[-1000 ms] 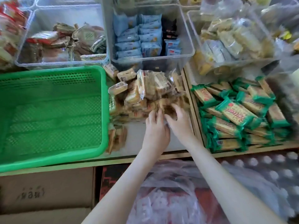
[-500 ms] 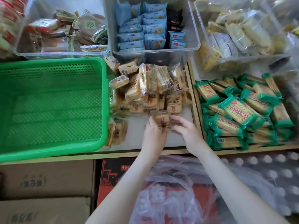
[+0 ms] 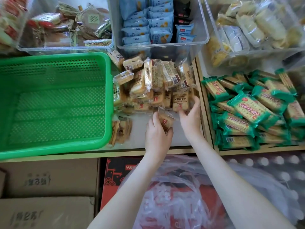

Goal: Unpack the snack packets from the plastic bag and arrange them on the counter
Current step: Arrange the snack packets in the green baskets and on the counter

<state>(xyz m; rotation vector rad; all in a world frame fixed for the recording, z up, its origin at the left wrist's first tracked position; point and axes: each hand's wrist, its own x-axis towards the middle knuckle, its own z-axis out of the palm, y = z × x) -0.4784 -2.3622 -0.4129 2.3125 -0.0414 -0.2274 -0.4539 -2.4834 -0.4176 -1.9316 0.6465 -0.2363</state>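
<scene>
Though crinkly, flat snack packets (image 3: 156,85)

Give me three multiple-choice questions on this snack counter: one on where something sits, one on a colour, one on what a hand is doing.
1. On which side of the brown snack packets is the green basket?
A) left
B) right
C) on top

2. What colour are the wrapper ends of the cracker packets in the right compartment?
A) blue
B) red
C) green

3. What is the left grip doing?
A) lying flat on the counter
B) holding one small packet
C) reaching into the plastic bag

Answers:
1 A: the basket sits directly left of the pile.
2 C: green ends frame each cracker pack.
3 B: its fingers curl round a packet just in front of the pile.
</scene>
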